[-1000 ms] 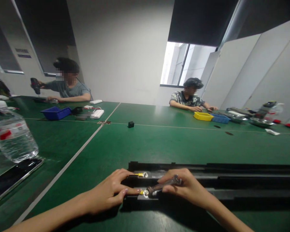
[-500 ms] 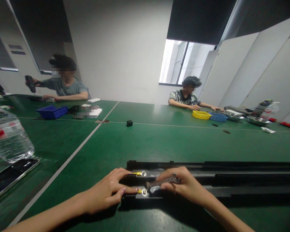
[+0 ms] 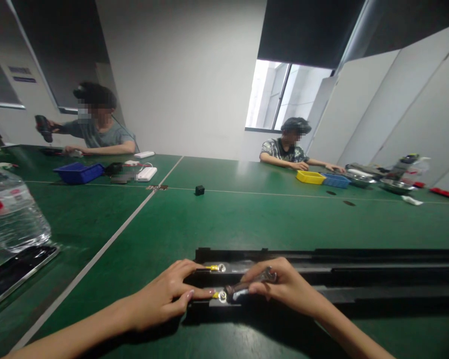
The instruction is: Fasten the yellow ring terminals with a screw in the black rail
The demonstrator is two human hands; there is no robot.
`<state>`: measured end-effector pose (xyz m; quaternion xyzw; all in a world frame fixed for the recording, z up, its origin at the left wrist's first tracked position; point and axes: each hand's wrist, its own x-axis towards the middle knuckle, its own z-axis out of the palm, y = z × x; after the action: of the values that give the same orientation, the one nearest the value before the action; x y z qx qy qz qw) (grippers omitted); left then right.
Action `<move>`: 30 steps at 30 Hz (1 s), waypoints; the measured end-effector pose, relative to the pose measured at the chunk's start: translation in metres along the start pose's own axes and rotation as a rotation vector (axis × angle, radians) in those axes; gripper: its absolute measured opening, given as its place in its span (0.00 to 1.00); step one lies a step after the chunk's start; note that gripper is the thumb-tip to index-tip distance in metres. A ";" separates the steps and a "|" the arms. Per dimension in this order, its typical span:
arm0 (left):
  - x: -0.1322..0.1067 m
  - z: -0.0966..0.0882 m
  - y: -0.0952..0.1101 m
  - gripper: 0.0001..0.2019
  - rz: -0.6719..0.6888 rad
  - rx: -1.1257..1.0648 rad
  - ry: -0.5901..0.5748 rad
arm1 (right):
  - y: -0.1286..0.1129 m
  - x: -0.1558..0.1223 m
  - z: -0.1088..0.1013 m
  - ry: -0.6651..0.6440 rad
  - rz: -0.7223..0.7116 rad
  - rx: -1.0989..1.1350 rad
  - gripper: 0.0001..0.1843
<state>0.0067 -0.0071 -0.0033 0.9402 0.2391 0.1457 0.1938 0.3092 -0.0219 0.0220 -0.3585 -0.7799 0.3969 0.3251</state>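
Head cam — fwd & down across tbl (image 3: 247, 219), hands (image 3: 170, 289) close below.

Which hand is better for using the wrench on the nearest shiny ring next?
Probably the right hand: it holds the wrench, whose end is close beside that ring. The left hand shows no tool; its fingers reach toward the yellow sleeve there.

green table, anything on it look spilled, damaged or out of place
Two dark oval patches lie on the green table near the light blue tray; whether stains or fittings, I can't tell. The small black block sits oddly alone. Nothing else stands out.
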 end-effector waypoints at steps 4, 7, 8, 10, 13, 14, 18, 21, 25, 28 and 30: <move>0.000 -0.002 0.002 0.21 -0.004 -0.011 0.009 | 0.001 0.000 0.000 -0.013 0.007 0.012 0.13; 0.000 -0.002 0.003 0.20 -0.011 -0.011 0.011 | 0.001 0.001 -0.001 -0.027 0.013 0.022 0.13; 0.000 -0.003 0.003 0.20 -0.010 -0.008 0.013 | 0.001 0.001 -0.001 -0.029 0.017 0.020 0.13; 0.000 -0.002 0.003 0.20 -0.007 0.001 0.015 | 0.001 0.001 -0.001 -0.029 0.026 0.011 0.14; 0.000 -0.002 0.002 0.20 0.006 0.009 0.017 | 0.000 0.001 -0.001 -0.018 0.028 -0.001 0.15; 0.000 -0.001 0.002 0.20 0.008 0.009 0.014 | 0.000 0.001 -0.001 -0.015 0.026 -0.005 0.15; 0.000 0.000 0.000 0.21 0.003 -0.001 0.006 | -0.001 0.001 -0.001 -0.013 0.017 -0.001 0.14; -0.002 0.000 -0.001 0.21 -0.008 -0.007 0.001 | -0.001 0.001 -0.001 -0.024 0.039 0.022 0.15; -0.002 0.000 0.000 0.21 -0.030 -0.001 -0.019 | 0.000 0.001 -0.001 -0.038 0.064 0.044 0.15; -0.001 -0.001 0.000 0.21 -0.014 0.006 -0.007 | 0.000 0.000 -0.001 -0.033 0.063 0.052 0.14; 0.000 0.000 0.000 0.21 -0.007 0.011 -0.002 | 0.001 0.000 -0.001 -0.034 0.075 0.067 0.15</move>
<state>0.0064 -0.0074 -0.0028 0.9406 0.2430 0.1426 0.1897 0.3101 -0.0210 0.0218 -0.3696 -0.7575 0.4408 0.3086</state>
